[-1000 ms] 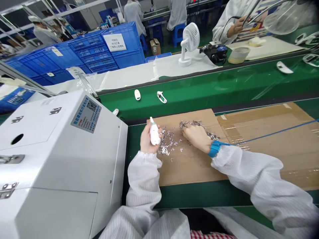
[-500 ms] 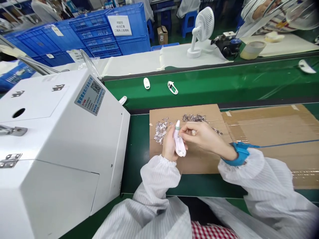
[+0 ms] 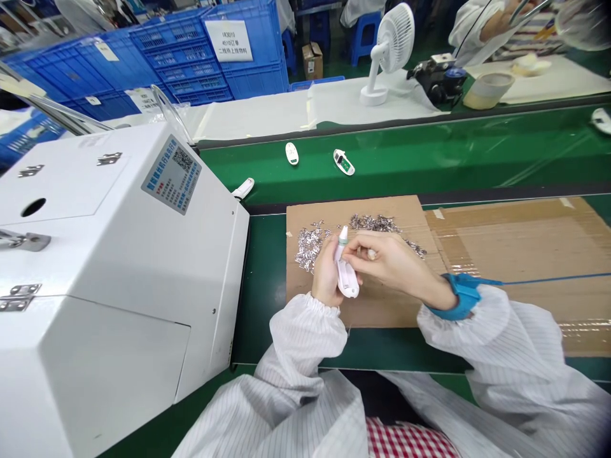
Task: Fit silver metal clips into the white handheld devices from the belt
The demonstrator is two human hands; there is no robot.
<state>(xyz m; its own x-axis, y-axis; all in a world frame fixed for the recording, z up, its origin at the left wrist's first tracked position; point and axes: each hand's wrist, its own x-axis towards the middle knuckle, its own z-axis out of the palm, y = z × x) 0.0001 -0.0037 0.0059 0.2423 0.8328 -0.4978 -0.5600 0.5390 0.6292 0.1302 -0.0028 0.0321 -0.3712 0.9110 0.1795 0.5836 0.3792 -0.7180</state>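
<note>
A white elongated device with a pointed tip stands out from my left hand, whose fingers are wrapped round it. My right hand has its fingertips pinched together at the device's side, just below the tip; whatever small piece they hold is too hidden to name. Under both hands lies a cardboard sheet. On it, a pile of small shiny metal parts is left of my hands, and a darker pile of metal parts lies behind them.
A large white machine stands at left. White casings ride on the green conveyor beyond the cardboard. Farther back are a white fan, a tape roll, blue crates and a person's arm at top right.
The casings on the conveyor have moved to the right. Both hands remain at the device in nearly the same pose, and the view has shifted slightly.
</note>
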